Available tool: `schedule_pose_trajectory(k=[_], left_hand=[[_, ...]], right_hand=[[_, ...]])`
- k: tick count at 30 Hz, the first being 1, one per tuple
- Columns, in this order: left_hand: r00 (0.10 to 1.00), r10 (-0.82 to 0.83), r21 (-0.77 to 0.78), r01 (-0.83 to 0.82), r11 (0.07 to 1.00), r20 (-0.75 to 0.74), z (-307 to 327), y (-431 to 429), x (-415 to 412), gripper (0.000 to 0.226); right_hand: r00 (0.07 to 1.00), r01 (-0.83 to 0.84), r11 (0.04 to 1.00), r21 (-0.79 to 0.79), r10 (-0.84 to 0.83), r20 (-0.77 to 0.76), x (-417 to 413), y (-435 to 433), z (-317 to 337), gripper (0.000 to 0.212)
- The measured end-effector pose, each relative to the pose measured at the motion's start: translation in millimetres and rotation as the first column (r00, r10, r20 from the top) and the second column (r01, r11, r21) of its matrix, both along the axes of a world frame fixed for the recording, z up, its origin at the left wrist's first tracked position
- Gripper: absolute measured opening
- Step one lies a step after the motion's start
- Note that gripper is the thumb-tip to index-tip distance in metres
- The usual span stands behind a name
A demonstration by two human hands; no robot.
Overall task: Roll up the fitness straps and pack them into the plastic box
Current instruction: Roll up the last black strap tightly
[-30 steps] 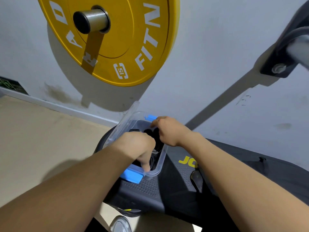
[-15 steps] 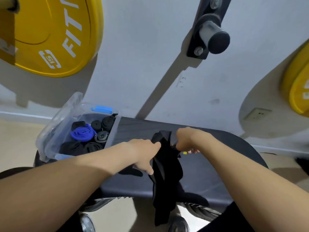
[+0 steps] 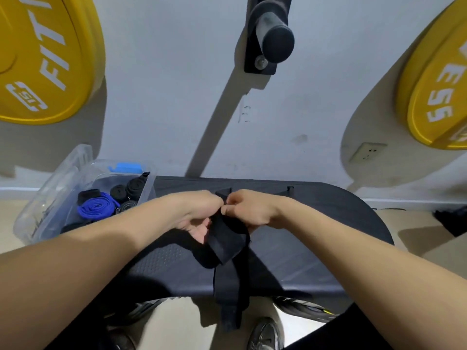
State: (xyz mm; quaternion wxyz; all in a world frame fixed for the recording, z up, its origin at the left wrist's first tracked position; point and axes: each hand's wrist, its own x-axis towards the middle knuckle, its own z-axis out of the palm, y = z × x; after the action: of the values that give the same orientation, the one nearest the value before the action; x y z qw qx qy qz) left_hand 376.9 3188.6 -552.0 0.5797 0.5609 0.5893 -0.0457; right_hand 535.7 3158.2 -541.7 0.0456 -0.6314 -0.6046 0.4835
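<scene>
Dark counter (image 3: 303, 236) below the white wall (image 3: 164, 97) is carrying our work. Our fingers (image 3: 232, 209) are pinching the top end of a black strap (image 3: 227, 238) at mid-counter, with the left hand (image 3: 199, 213) and right hand (image 3: 250, 210) meeting, wrists bending inward. We are no longer reaching into the plastic box (image 3: 58, 178) at far left. By our judgement a new roll is beginning, its tail hanging off the near edge.

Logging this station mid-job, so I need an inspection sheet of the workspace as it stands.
Surface: dark bench pad, textured.
Job's things: black strap unrolled, hanging past the bench's near edge; plastic box open at left, holding rolled black straps and a blue strap.
Clutter: nothing seen.
Grippers: left hand and right hand both pinch the black strap's top end.
Cables: nothing seen.
Surroundings: yellow weight plates, wall peg, wall socket.
</scene>
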Motion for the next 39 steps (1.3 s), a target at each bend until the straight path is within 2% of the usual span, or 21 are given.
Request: schedule_pose_trajectory(k=[2,4,5,8,9,10,11,13,15,17,19,21,22,25,29,33,36,39], left_hand=[[0.986,0.158,-0.032,-0.156,0.987,0.057,13.6,6.8,-7.4,0.045],[0.963,0.239,-0.041,-0.236,0.971,0.123,22.9,12.4,-14.2,0.055],[0.932,0.292,-0.055,-0.287,0.956,0.213,25.9,14.3,-16.0,0.055],[0.783,0.382,-0.056,-0.409,0.911,0.491,32.1,16.2,-20.5,0.043],[0.762,0.366,-0.019,-0.423,0.906,0.535,34.4,16.4,-22.7,0.039],[0.756,0.350,0.025,-0.435,0.900,0.553,36.8,17.0,-24.9,0.033],[0.747,0.355,0.058,-0.463,0.884,0.562,38.4,18.3,-27.2,0.029],[0.697,0.424,0.073,-0.562,0.824,0.579,41.2,22.0,-31.1,0.027],[0.652,0.479,0.051,-0.621,0.782,0.588,44.0,24.8,-33.9,0.029],[0.666,0.466,0.056,-0.605,0.794,0.583,44.5,25.4,-36.1,0.036],[0.692,0.435,0.076,-0.576,0.814,0.576,44.2,25.2,-37.3,0.053],[0.711,0.414,0.089,-0.553,0.828,0.568,43.9,25.9,-37.3,0.064],[0.715,0.413,0.086,-0.548,0.832,0.564,44.1,26.6,-36.8,0.065],[0.736,0.441,0.095,-0.559,0.823,0.514,44.4,31.0,-34.8,0.053],[0.749,0.497,0.089,-0.586,0.805,0.438,44.3,36.9,-35.1,0.033],[0.759,0.480,0.125,-0.581,0.804,0.441,46.0,38.2,-32.5,0.023],[0.794,0.456,0.195,-0.560,0.805,0.402,52.3,38.0,-33.6,0.026],[0.779,0.473,0.171,-0.576,0.799,0.413,54.8,39.9,-38.3,0.041]], right_hand=[[0.981,0.175,0.980,0.100,-0.164,-0.108,-6.3,5.3,4.1,0.023],[0.915,0.361,0.921,0.149,-0.318,-0.249,-12.8,11.1,9.0,0.023],[0.867,0.437,0.887,0.150,-0.372,-0.331,-16.5,14.4,11.8,0.021],[0.636,0.588,0.809,-0.003,-0.465,-0.615,-21.9,22.7,25.5,0.011],[0.563,0.601,0.798,-0.053,-0.469,-0.680,-19.9,25.1,30.9,0.013],[0.536,0.617,0.785,-0.062,-0.476,-0.698,-16.1,27.8,35.5,0.015],[0.549,0.644,0.764,-0.039,-0.498,-0.671,-11.0,30.2,38.8,0.018],[0.650,0.681,0.730,0.057,-0.567,-0.506,2.2,33.1,36.4,0.018],[0.796,0.600,0.790,0.129,-0.574,-0.192,14.4,29.4,25.9,0.014],[0.889,0.427,0.902,0.063,-0.431,0.157,21.6,21.2,10.9,0.020],[0.893,0.306,0.949,-0.074,-0.260,0.367,22.3,14.7,-2.5,0.033],[0.885,0.229,0.961,-0.154,-0.139,0.445,19.9,13.7,-15.5,0.041],[0.886,0.223,0.962,-0.157,-0.133,0.445,18.0,14.0,-22.0,0.041],[0.895,0.353,0.935,-0.046,-0.323,0.308,18.5,20.8,-37.3,0.040],[0.817,0.542,0.832,0.115,-0.554,0.158,28.7,32.8,-44.0,0.034],[0.730,0.682,0.727,0.079,-0.672,-0.122,16.2,37.9,-34.9,0.008],[0.663,0.726,0.686,0.037,-0.685,-0.302,5.6,44.0,-18.0,0.028],[0.604,0.754,0.657,-0.004,-0.695,-0.391,3.4,46.8,0.1,0.024]])
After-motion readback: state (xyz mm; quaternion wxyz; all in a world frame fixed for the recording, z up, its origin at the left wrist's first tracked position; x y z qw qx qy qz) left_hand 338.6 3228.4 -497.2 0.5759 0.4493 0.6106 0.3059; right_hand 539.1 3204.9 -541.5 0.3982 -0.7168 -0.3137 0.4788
